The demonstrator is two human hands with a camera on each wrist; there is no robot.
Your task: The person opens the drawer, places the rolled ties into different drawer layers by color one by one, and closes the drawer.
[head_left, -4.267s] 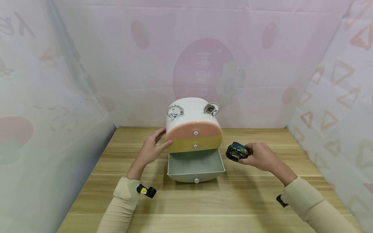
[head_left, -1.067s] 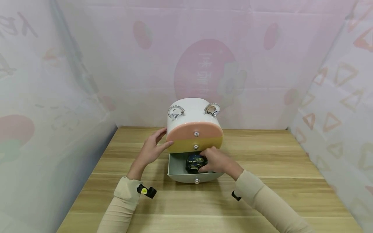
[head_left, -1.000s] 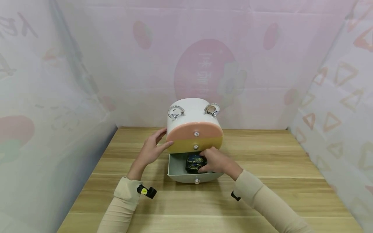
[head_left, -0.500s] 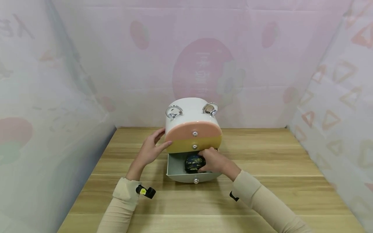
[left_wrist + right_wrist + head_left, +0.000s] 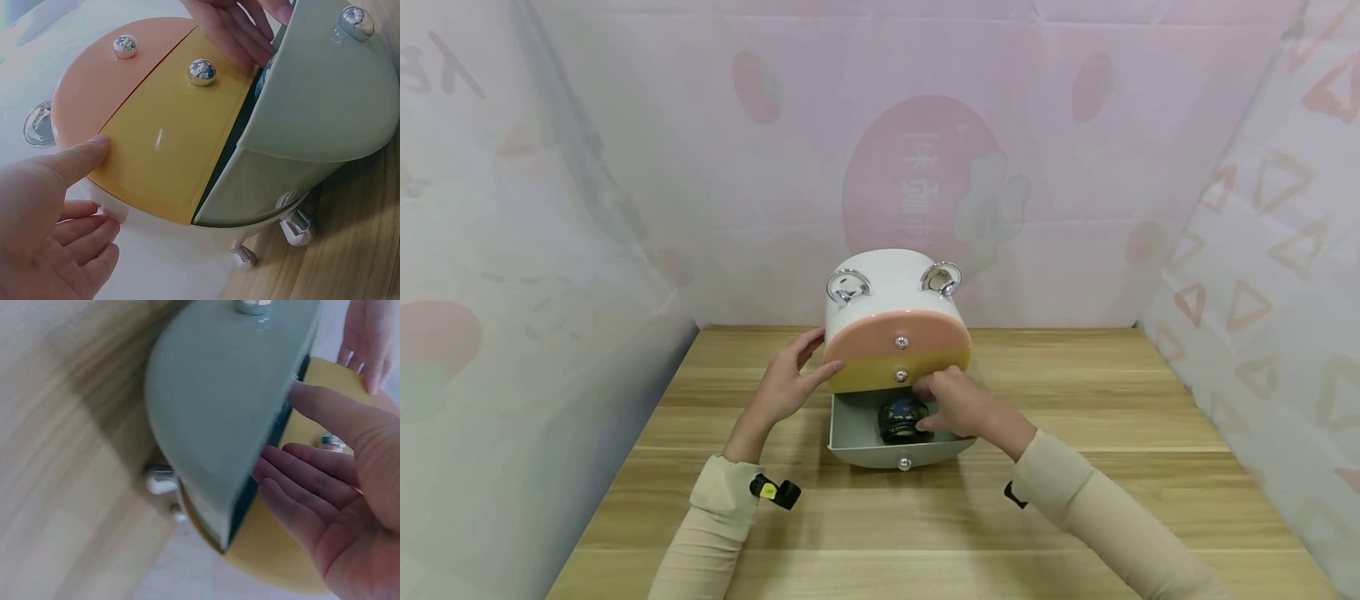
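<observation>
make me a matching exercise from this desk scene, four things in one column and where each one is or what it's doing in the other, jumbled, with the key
Things
1. left hand
2. right hand
3. dark round jar
4. pink top drawer

Places or states
A. closed, above the yellow drawer
B. fingers straight, resting on the left side of the white drawer chest
C. reaching into the open green bottom drawer, fingers on the jar
D. sitting inside the pulled-out bottom drawer

Pairs: 1-B, 2-C, 3-D, 4-A
</observation>
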